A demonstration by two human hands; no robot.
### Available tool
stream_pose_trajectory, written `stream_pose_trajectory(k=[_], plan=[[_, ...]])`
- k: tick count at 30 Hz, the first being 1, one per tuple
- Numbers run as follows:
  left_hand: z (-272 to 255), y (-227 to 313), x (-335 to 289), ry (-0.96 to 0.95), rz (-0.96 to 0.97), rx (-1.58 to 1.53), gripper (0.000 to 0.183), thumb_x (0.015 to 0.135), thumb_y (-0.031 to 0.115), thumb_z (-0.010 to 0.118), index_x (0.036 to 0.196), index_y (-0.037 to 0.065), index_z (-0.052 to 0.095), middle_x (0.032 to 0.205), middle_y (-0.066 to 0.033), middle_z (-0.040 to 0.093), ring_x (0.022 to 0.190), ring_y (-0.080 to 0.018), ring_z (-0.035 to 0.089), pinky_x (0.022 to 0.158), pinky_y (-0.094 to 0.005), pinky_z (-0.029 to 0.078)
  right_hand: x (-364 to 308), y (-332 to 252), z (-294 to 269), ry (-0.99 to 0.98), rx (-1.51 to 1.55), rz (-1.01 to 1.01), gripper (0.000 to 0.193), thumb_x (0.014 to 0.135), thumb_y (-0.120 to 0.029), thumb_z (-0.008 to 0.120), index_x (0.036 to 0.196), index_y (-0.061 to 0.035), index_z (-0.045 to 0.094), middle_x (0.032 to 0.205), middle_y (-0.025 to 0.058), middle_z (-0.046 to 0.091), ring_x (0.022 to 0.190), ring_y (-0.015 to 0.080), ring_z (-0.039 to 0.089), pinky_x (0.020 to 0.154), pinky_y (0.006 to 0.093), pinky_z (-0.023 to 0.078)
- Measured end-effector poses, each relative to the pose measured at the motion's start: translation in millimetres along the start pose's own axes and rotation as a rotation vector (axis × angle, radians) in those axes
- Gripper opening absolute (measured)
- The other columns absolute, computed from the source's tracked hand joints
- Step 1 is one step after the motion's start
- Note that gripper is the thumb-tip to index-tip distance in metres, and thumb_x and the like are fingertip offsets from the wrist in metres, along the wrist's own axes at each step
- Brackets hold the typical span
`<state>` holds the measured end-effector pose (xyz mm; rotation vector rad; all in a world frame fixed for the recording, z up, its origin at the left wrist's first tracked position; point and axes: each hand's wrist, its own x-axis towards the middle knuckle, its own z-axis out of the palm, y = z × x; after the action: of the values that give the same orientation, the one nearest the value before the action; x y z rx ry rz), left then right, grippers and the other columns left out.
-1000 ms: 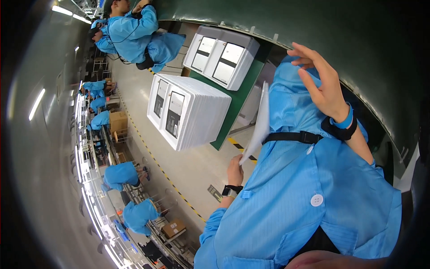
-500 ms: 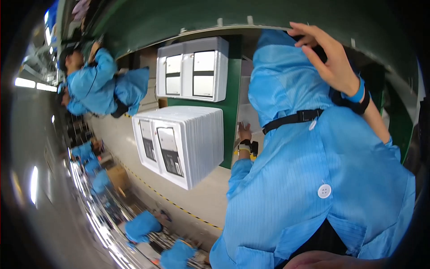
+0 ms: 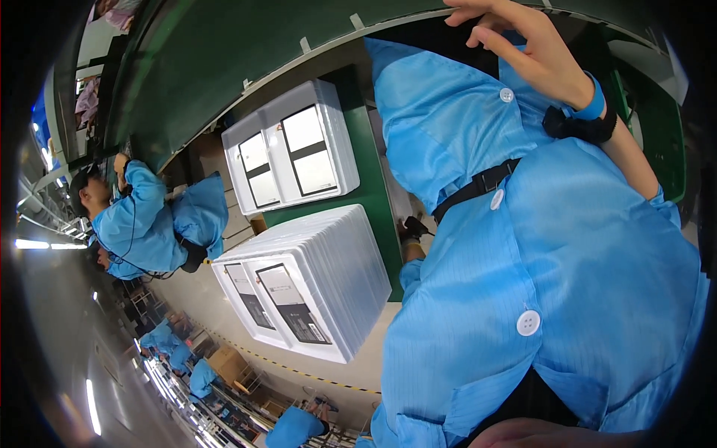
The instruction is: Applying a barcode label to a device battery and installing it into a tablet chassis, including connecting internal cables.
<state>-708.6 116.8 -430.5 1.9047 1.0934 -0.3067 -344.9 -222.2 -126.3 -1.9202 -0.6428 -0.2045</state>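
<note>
My right hand (image 3: 526, 45) is raised at the top right, near the edge of the green tabletop (image 3: 299, 26). Its fingers are spread and curve a little, with nothing in them; a blue band and a black strap circle the wrist. Only the wrist of my left hand (image 3: 411, 250) shows, beside the blue smock; the fingers are hidden. Left of it stands a tall stack of white plastic trays (image 3: 351, 276). A shorter white tray stack (image 3: 340, 149) sits beyond it on a green surface (image 3: 358, 127). Both top trays hold flat rectangular packs (image 3: 293, 302), part dark and part silvery.
A co-worker in blue (image 3: 149, 216) is at the left by the same green table. Farther down, several people in blue sit along a line of benches, with a cardboard box (image 3: 228, 366) among them. Yellow-and-black tape (image 3: 299, 371) marks the floor.
The view has turned, so the tray stacks appear lower and tilted. My right hand appears higher, its fingers still apart. My left hand's fingers, visible earlier, are now hidden.
</note>
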Motion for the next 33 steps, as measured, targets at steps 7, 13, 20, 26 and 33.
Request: stream_pose_trajectory(k=[7,13,20,26,33], plan=[[-35.1,-31.7,-52.4,-0.05,-0.052,-0.062,0.046,0.108,0.02,0.058,0.149,0.0,0.056,0.144,-0.0267,0.062,0.131,-0.0386,0.06,0.11,-0.043,0.046,5.7,-8.9,5.2,0.013,0.002,0.092,0.035,0.095,-0.002,0.067,0.129,0.0067,0.062,0.109,0.019,0.073,0.09,0.0249,0.073,0.08,0.0341,0.059],[-46.1,-17.3,-77.0,-0.126,-0.015,-0.136,0.044,0.108,0.019,0.057,0.148,0.0,0.057,0.143,-0.0258,0.063,0.129,-0.0377,0.062,0.109,-0.0424,0.047,4.8,6.5,-3.4,-0.041,0.0,-0.038,0.04,0.101,-0.004,0.064,0.141,-0.0039,0.062,0.118,0.0124,0.075,0.087,0.0155,0.071,0.081,0.0301,0.058],[-1.1,97.7,1.1,-0.276,0.228,-0.237,0.042,0.108,0.017,0.057,0.147,0.0,0.058,0.141,-0.0248,0.064,0.127,-0.0366,0.063,0.107,-0.0416,0.048,30.5,-8.9,-36.9,-0.1,0.146,-0.024,0.032,0.102,-0.01,0.066,0.132,-0.0023,0.066,0.099,0.0128,0.079,0.082,0.0207,0.075,0.076,0.0326,0.058],[-12.3,190.5,13.3,-0.359,0.307,-0.224,0.04,0.108,0.015,0.057,0.145,0.0,0.059,0.139,-0.024,0.065,0.125,-0.0357,0.064,0.106,-0.041,0.049,85.3,29.8,-141.7,-0.037,-0.107,0.074,0.036,0.1,-0.013,0.067,0.134,-0.0022,0.062,0.104,0.0121,0.078,0.079,0.0217,0.072,0.071,0.0342,0.056],[-41.7,465.2,-60.8,-0.252,0.94,0.04,0.028,0.104,0.004,0.059,0.131,0.0,0.068,0.125,-0.0152,0.073,0.115,-0.026,0.069,0.102,-0.0374,0.051,104.4,82.7,-214.3,0.038,-0.21,0.295,0.036,0.101,-0.016,0.066,0.133,-0.0006,0.061,0.105,0.0129,0.076,0.084,0.0257,0.071,0.075,0.0364,0.057]])
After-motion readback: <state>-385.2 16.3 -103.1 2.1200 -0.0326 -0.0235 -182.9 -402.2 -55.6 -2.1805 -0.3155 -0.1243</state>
